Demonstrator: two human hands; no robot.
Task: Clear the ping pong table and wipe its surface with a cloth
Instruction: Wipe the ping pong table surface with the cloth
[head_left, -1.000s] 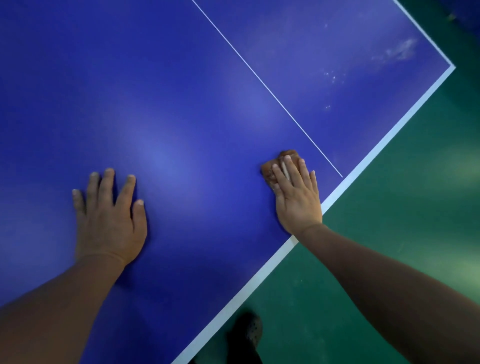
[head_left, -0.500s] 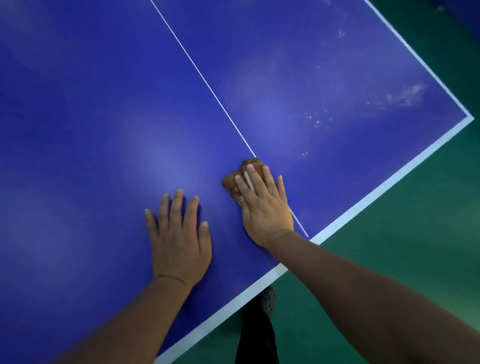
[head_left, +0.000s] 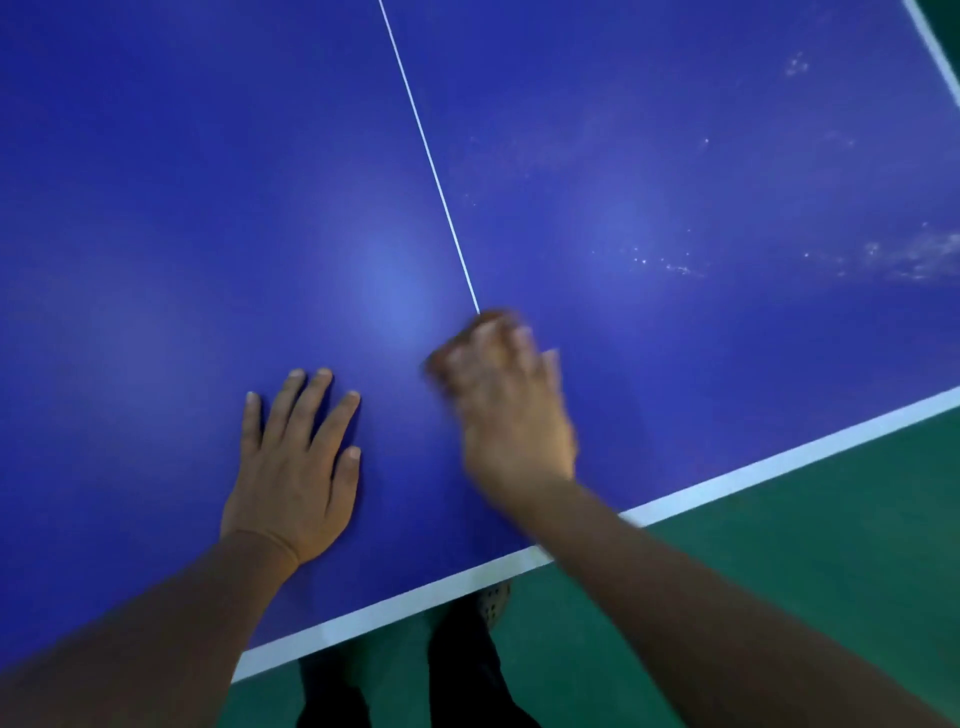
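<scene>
I am watching the left hand (head_left: 293, 470) lying flat with fingers straight on the blue ping pong table (head_left: 156, 208), while the blurred right hand (head_left: 511, 415) is pressing a brown cloth (head_left: 467, 340) at the near end of the white centre line (head_left: 431, 156). Pale dust smears (head_left: 904, 254) are showing on the right half; green floor (head_left: 779, 545) is lying beyond the white edge band (head_left: 779, 462).
</scene>
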